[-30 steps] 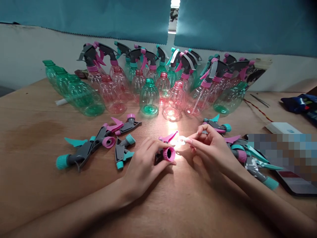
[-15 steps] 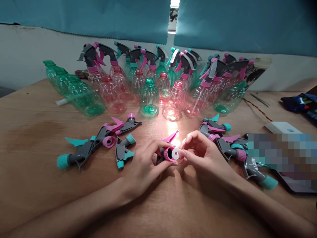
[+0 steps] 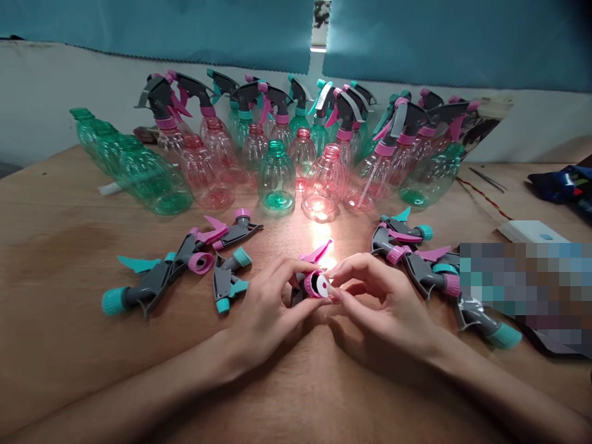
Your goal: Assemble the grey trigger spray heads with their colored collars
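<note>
My left hand (image 3: 272, 293) is closed around a grey-and-pink spray trigger head (image 3: 312, 283), its pink collar turned toward my right hand and its pink lever pointing up and away. Between the thumb and fingers of my right hand (image 3: 370, 293) is a small white washer (image 3: 322, 285) with a hole in it. The washer sits at the mouth of the pink collar, slightly tilted. On the left lies a loose spray head with teal parts (image 3: 229, 280), close to my left hand. More grey spray heads (image 3: 425, 274) rest beyond my right hand.
Clear green bottles (image 3: 276, 179) and pink bottles (image 3: 322, 185) stand in rows at the back, several topped with spray heads. Green bottles (image 3: 152, 179) line the left. A white box (image 3: 531, 232) and a blurred-out patch (image 3: 527, 290) are at the right.
My right hand has brought the washer from just outside the pink collar up against its opening. My left hand keeps hold of the spray head. The view has tilted slightly.
</note>
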### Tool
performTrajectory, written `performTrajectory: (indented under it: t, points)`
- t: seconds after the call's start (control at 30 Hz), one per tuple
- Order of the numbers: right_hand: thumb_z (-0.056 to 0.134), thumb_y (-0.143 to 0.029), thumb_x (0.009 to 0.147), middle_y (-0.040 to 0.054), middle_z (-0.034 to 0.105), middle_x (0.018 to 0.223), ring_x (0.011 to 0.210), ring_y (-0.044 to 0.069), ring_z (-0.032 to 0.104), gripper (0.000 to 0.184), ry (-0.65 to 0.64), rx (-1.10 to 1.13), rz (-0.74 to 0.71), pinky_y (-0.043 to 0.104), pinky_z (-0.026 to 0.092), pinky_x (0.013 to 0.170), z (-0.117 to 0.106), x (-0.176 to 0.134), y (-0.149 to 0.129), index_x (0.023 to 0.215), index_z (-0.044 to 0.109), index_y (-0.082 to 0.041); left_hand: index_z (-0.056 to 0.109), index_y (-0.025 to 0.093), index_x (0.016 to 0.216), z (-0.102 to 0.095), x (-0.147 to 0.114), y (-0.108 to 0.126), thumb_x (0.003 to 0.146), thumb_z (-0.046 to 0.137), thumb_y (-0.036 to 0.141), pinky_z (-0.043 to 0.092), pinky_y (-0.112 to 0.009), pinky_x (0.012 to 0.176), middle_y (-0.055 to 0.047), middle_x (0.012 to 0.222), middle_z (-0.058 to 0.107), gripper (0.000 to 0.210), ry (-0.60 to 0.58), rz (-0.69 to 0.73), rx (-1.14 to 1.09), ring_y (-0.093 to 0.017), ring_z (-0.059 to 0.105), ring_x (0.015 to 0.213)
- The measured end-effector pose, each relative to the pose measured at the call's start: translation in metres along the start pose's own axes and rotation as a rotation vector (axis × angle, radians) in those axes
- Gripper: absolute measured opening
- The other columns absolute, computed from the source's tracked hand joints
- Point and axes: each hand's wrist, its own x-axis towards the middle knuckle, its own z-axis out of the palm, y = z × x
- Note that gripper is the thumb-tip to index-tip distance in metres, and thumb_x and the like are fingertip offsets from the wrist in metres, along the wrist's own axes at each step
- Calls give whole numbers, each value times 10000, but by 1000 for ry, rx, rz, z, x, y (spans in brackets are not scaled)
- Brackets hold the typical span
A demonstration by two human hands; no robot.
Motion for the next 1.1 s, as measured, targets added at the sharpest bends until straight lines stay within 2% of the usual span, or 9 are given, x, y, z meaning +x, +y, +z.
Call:
performTrajectory:
  t: [0.1, 0.3, 0.47, 0.6, 0.73, 0.87, 0.93, 1.1]
  points:
    - [603, -153, 834, 45, 644, 962, 875, 164, 659, 132, -45, -35, -25, 304, 595, 725, -1, 1, -2, 960, 608, -195, 607, 200, 998, -1, 0, -1, 786, 712, 205, 454, -250, 666, 9, 843, 593, 236, 10, 20, 21, -138, 567, 748]
    - [582, -171, 853, 39, 665, 905, 822, 161, 662, 56, -17, -9, 71, 287, 576, 681, 1, 1, -5, 874, 629, -193, 605, 204, 1026, -1, -1, -1, 788, 700, 178, 454, -252, 662, 1, 865, 590, 257, 1, 44, 63, -137, 556, 741]
    - [561, -93, 821, 34, 681, 853, 787, 164, 653, 135, 5, -195, -88, 310, 563, 685, 0, 1, 0, 857, 641, -195, 612, 201, 1019, 1, -2, 0, 779, 695, 155, 452, -258, 659, -4, 870, 606, 258, -12, 56, 78, -145, 555, 750]
    - [608, -145, 821, 15, 674, 789, 727, 149, 643, 61, 68, -275, -162, 277, 559, 627, -2, 1, 2, 845, 618, -200, 619, 198, 1019, 1, -2, 0, 777, 709, 193, 457, -260, 642, -8, 852, 606, 258, -12, 60, 74, -153, 559, 750]
    - [617, -194, 848, 4, 700, 804, 700, 138, 657, 63, 70, -273, -184, 261, 557, 614, -6, 1, -3, 903, 642, -213, 621, 216, 1038, -1, -2, 2, 780, 721, 227, 474, -245, 625, 3, 865, 623, 277, -69, 26, -64, -130, 576, 706]
    - [632, -151, 826, 13, 710, 824, 715, 152, 671, 128, 94, -262, -236, 281, 559, 628, -16, 1, -15, 930, 640, -224, 629, 214, 1028, -2, -3, 5, 787, 712, 260, 505, -243, 627, -8, 899, 648, 259, -92, -2, -216, -139, 615, 739]
    - [636, -114, 802, 15, 703, 819, 707, 157, 664, 172, 36, -259, -284, 297, 555, 634, -20, 2, -20, 929, 625, -230, 636, 205, 1022, -2, -3, 6, 773, 725, 263, 519, -252, 646, -15, 899, 658, 271, -79, -3, -235, -144, 621, 741]
    - [571, -65, 801, 18, 694, 884, 774, 157, 658, 287, -221, -339, -344, 294, 548, 667, -22, 3, -24, 1029, 587, -239, 640, 198, 1036, -2, -4, 4, 768, 729, 261, 523, -256, 635, -29, 891, 659, 289, -80, 4, -227, -148, 618, 723]
